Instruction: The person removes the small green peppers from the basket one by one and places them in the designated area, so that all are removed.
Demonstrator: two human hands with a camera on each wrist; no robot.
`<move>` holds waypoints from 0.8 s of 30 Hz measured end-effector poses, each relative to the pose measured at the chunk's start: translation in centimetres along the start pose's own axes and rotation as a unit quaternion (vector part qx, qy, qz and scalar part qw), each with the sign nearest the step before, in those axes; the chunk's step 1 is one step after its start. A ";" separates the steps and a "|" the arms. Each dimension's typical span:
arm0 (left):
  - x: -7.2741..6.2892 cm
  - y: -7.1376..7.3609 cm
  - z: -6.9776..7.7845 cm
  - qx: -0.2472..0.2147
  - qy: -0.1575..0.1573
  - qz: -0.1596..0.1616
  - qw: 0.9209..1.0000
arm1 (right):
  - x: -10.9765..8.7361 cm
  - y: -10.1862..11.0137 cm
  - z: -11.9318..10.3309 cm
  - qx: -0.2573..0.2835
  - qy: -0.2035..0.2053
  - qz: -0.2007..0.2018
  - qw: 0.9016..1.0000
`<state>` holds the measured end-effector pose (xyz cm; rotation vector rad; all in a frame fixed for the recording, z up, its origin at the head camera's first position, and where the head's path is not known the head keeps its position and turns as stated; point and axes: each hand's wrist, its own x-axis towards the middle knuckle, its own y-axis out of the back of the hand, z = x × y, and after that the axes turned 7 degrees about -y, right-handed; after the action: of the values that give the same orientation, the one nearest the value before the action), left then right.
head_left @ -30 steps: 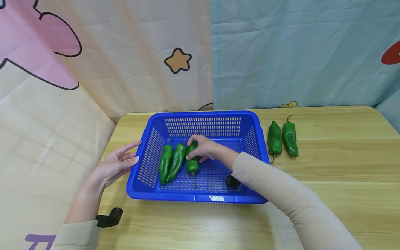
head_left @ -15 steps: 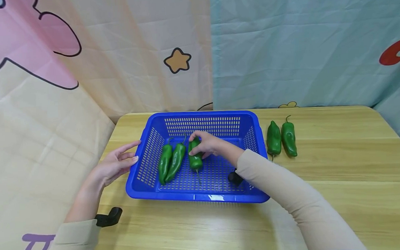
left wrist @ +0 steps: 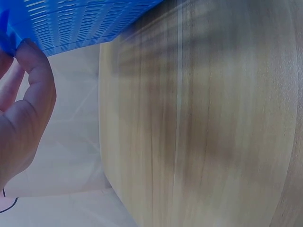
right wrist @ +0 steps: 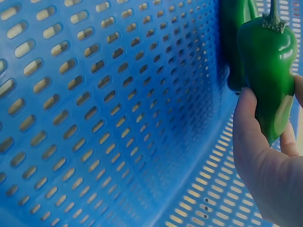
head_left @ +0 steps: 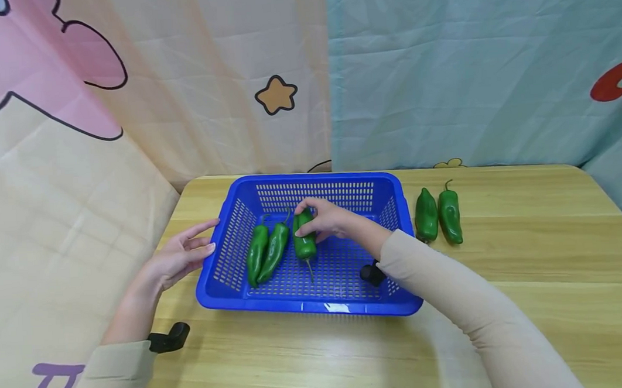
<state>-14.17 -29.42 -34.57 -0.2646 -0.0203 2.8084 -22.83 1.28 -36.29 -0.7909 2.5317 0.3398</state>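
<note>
Right hand [head_left: 327, 219] pinches green pepper [head_left: 306, 250]; left hand [head_left: 179, 258], relaxed, touches blue basket [head_left: 275, 308] at rim. Best: light mid-body pinch, stem [head_left: 310, 270] clear of mesh floor [head_left: 339, 277], basket braced steady.

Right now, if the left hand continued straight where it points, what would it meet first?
The left hand would first meet the left side of the blue basket; it seems to touch there, though exact contact is hard to judge.
</note>
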 end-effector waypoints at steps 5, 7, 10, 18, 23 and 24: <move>0.0 0.0 0.0 0.003 0.002 0.006 1.000 | -0.9 0.2 -0.2 0.009 0.004 -0.009 1.000; 0.1 0.0 0.0 0.000 0.000 0.002 1.000 | -1.2 0.4 -0.3 0.012 0.005 -0.010 1.000; 0.0 0.0 -0.1 -0.003 0.000 0.004 1.000 | -1.7 0.7 -0.4 0.015 0.009 -0.014 1.000; -0.1 -0.1 -0.1 -0.002 -0.003 0.005 1.000 | -2.9 1.4 -0.8 0.035 0.032 -0.028 0.998; -0.1 -0.1 0.0 -0.008 -0.008 -0.002 1.000 | -3.7 2.0 -1.0 0.046 0.039 -0.033 0.998; -0.1 -0.1 0.0 -0.007 -0.009 -0.002 1.000 | -3.9 2.1 -1.1 0.049 0.039 -0.036 0.997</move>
<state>-14.05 -29.38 -34.58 -0.2437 -0.0451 2.8071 -21.63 4.43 -33.25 -0.8705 2.5616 0.1622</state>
